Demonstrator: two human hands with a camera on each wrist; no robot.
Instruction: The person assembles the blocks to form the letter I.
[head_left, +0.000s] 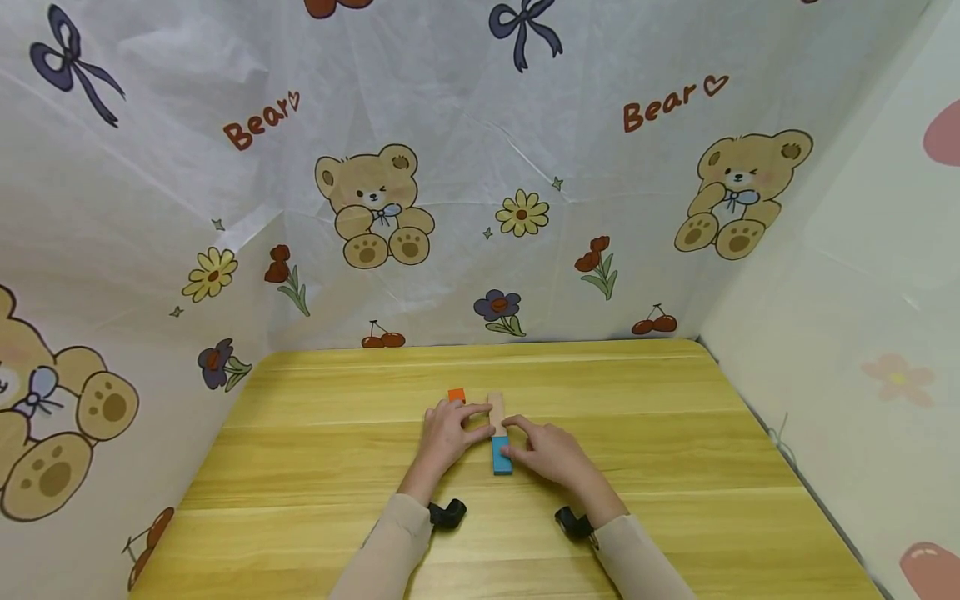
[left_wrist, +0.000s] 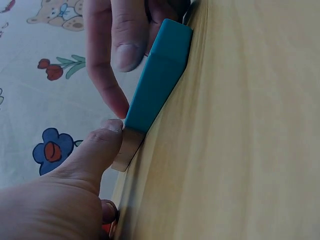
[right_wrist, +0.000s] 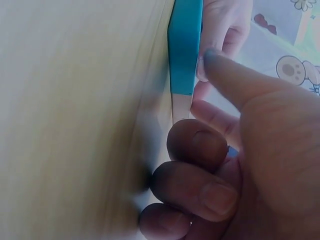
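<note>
Fingers (head_left: 477,409) of the left hand (head_left: 447,435): thumb and index apart, at the left side of the plain wood block (head_left: 497,410). Right hand (head_left: 553,454): thumb and index apart, thumb at the blue block (head_left: 502,464). Blocks: end to end, flat on the tabletop (head_left: 262,500), between hands. Handling, presumed: light, rigid, sturdy, paint slightly slick; best gripped mid-length by the long sides.

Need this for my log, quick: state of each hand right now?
Left hand: open, touching the plain wooden block.
Right hand: thumb on the blue block; grip cannot be told.
</note>
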